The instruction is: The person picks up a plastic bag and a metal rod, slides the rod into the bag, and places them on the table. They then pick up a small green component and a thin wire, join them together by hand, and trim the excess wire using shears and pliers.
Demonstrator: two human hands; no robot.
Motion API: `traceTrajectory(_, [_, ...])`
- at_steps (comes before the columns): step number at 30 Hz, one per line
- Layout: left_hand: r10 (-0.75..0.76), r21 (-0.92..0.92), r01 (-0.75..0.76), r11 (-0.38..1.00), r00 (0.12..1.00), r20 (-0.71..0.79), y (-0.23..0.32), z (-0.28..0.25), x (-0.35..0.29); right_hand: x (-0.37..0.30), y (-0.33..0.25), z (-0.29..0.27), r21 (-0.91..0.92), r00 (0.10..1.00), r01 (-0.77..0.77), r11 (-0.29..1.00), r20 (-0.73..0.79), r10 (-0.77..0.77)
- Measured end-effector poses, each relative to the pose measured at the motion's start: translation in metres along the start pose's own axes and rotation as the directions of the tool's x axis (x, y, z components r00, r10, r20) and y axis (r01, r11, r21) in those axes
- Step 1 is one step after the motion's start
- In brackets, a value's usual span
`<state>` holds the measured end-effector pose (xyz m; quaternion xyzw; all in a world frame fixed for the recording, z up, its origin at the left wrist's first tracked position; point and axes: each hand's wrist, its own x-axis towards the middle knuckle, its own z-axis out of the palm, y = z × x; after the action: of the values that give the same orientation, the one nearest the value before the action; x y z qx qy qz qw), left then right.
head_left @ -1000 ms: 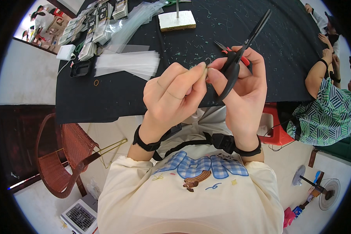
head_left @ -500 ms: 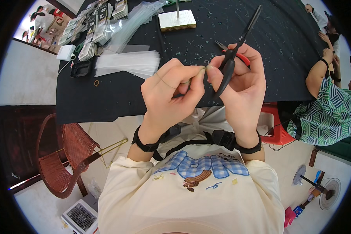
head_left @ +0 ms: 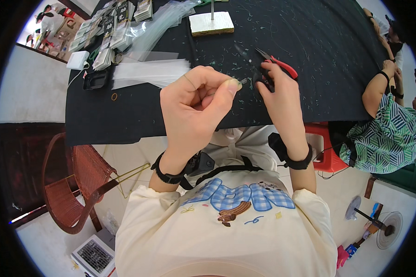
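Note:
My left hand (head_left: 192, 108) is closed in a pinch, thumb over index finger, on a thin green thread (head_left: 189, 82) that crosses the back of the fingers. A small shiny bit (head_left: 244, 81) sticks out beyond the fingertips; its kind is too small to tell. To the right, my right hand (head_left: 284, 99) has its fingers in the black handles of scissors (head_left: 259, 79). The scissors' blades point away and to the left, smeared by motion. Just beyond that hand, red-handled pliers (head_left: 285, 67) lie on the black tablecloth (head_left: 328, 69).
Clear plastic strips (head_left: 148, 73), a black tray (head_left: 96, 80) and stacks of packaged cards (head_left: 111, 34) lie at left. A white block (head_left: 211, 25) with an upright rod stands ahead. Thread scraps litter the cloth. Another person's arm (head_left: 376, 90) rests at the right edge.
My right hand has drawn away from the left hand and turned the scissors from lying across the palm to pointing forward. My left hand keeps its pinch on the thread and has turned slightly.

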<state>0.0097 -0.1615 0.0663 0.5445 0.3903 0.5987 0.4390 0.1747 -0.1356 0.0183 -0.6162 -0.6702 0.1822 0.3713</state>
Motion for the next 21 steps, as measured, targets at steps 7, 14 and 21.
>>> traceTrajectory(7, [0.033, 0.100, -0.034, 0.994, 0.999, 0.009, 0.005, 0.004, -0.002, -0.002, 0.028, 0.009, -0.276, 0.978, 0.207, 0.938, 0.066, -0.197])
traceTrajectory(14, [0.222, 0.228, -0.229, 0.946, 0.973, 0.059, 0.002, 0.005, -0.001, -0.007, -0.042, -0.026, 0.407, 0.997, 0.079, 0.910, -0.046, -0.066])
traceTrajectory(21, [0.197, 0.213, -0.208, 0.955, 0.978, 0.073, 0.002, 0.008, 0.001, -0.014, -0.048, -0.032, 0.509, 0.954, 0.297, 0.808, -0.131, -0.268])
